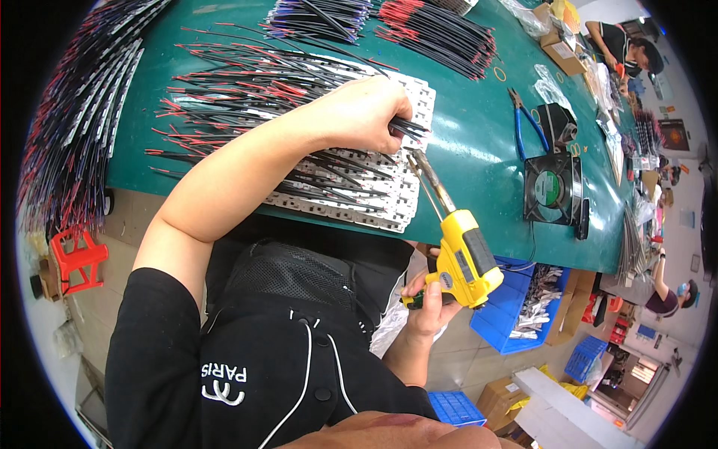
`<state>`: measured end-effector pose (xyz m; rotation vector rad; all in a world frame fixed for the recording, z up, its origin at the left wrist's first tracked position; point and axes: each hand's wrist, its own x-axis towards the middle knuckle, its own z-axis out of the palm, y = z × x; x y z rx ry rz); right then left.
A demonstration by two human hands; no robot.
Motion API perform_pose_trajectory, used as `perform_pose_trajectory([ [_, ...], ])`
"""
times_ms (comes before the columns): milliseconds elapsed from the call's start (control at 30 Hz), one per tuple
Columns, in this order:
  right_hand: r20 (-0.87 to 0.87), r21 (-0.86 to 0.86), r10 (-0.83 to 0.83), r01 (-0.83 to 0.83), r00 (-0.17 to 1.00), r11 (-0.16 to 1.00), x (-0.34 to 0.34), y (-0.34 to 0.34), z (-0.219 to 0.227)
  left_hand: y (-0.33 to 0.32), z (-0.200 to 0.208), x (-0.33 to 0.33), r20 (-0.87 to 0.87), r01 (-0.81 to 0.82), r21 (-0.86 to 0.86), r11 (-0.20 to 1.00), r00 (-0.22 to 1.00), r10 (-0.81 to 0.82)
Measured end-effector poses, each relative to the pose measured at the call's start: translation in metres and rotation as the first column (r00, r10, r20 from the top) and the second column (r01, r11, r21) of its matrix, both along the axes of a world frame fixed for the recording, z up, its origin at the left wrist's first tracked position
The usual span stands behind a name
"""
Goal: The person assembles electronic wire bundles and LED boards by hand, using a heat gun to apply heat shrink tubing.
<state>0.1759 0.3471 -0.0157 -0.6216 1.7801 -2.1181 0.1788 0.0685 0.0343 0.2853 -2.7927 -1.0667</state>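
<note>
Blue bin: near right, beyond the table edge, we see this bin (490, 320) holding whitish strips.
Right hand: near, in front of the table edge, our right hand (428, 308) is curled round the grip of a yellow gun-shaped tool (467, 254).
Tool barrel: it points far and a little left, its metal tip just beside our left fingers; we cannot tell whether it touches a wire.
White boards: before us on the green table (475, 142) lie these slotted boards (404, 206), with red-ended wires (224, 97) strewn over them and past their left side.
Fan: a square black fan (550, 191) rests on the right.
Left hand: our left hand (366, 116) is closed, pinching black wires (407, 129) above the boards' right part.
Pliers: blue-handled pliers (518, 133) lie farther right, handles spread.
Wire bundles: at the far side, two piles (445, 41) (318, 19) sit side by side.
</note>
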Motion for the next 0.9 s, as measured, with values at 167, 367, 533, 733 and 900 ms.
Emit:
perform_pose_trajectory([
  [167, -0.019, -0.03, -0.011, 0.011, 1.0, 1.0, -0.0009, -0.0006, 0.0089, -0.0007, -0.0012, 0.0019, 0.0, -0.012, -0.002, 1.0, 1.0, 0.012],
  [367, 0.025, -0.035, -0.031, 0.032, 0.999, 0.999, 0.0018, 0.0024, 0.0032, -0.0011, 0.003, -0.0001, 0.021, 0.004, 0.045, 0.999, 1.0, -0.005],
  [533, 0.008, -0.06, 0.021, -0.02, 1.0, 0.998, 0.0008, 0.0026, 0.0014, -0.0036, 0.0015, -0.0007, 0.02, 0.024, 0.128, 0.991, 0.999, -0.027],
  [733, 0.026, -0.054, 0.018, -0.016, 1.0, 0.998, 0.0027, 0.0017, 0.0012, -0.0029, 0.0005, -0.0011, 0.024, 0.066, 0.133, 0.989, 0.997, -0.069],
  [900, 0.003, -0.062, 0.017, -0.017, 1.0, 0.998, 0.0026, 0.0056, 0.0001, -0.0026, 0.0013, -0.0009, 0.004, 0.085, 0.139, 0.987, 0.996, -0.086],
])
